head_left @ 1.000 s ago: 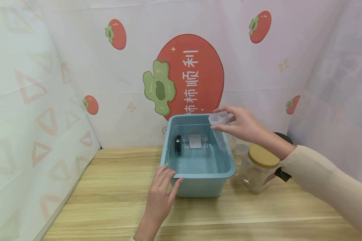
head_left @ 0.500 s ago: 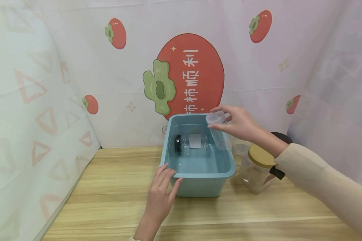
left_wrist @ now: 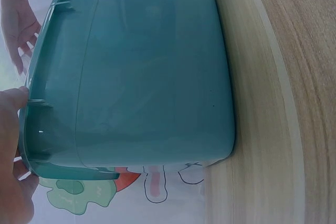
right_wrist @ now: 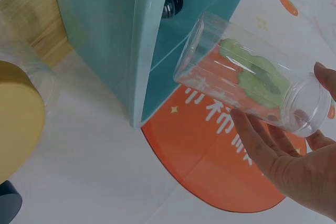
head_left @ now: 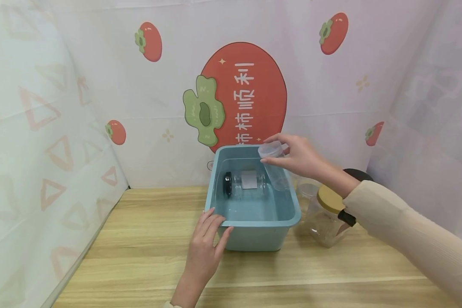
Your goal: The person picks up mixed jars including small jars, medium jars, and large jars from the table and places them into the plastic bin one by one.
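My right hand holds a clear plastic jar by its neck, thumb on one side and fingers on the other. The jar is tilted, its lidless mouth up by the hand and its base inside the right side of a blue plastic bin. At the bin's near left corner, my left hand rests on the rim with relaxed fingers. The left wrist view shows those fingertips right at the rim. Inside the bin, another clear jar with a black lid and a white label lies on its side.
Right of the bin stand a clear jar with a yellow lid and a smaller clear container. A black lid shows behind my right forearm. The wooden table meets a persimmon-printed cloth at the back.
My right hand has moved slightly left with the jar, further over the bin. My left hand stays on the rim.
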{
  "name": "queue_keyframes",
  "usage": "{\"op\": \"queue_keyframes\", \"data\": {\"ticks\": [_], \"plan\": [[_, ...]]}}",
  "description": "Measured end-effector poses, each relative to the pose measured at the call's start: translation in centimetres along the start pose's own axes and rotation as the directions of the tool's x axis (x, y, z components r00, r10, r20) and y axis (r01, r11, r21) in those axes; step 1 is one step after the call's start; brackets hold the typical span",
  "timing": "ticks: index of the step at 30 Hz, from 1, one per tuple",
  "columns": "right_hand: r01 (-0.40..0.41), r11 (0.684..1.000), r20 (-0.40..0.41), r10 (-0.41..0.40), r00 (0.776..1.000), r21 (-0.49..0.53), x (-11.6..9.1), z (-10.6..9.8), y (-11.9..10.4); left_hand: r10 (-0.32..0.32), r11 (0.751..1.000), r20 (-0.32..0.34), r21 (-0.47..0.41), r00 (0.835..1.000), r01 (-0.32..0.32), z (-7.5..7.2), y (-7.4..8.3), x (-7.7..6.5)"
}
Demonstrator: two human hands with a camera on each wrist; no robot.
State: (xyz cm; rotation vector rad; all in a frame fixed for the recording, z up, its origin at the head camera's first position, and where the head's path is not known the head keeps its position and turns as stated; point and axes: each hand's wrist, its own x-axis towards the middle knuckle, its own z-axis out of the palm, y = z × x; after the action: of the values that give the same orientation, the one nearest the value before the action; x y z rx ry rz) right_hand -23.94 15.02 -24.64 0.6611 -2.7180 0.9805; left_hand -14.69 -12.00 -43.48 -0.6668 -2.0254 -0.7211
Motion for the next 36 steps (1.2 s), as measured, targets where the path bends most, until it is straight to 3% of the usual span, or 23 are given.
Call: {"op": "queue_keyframes", "data": {"ticks": [36], "plan": [[0.024,0.999,0.034,-0.024,0.999,-0.022,1.7,1.7,-1.5,-0.002,1.0,0.0,-0.005,1.0,0.002,0.0,-0.1,0.1]]}}
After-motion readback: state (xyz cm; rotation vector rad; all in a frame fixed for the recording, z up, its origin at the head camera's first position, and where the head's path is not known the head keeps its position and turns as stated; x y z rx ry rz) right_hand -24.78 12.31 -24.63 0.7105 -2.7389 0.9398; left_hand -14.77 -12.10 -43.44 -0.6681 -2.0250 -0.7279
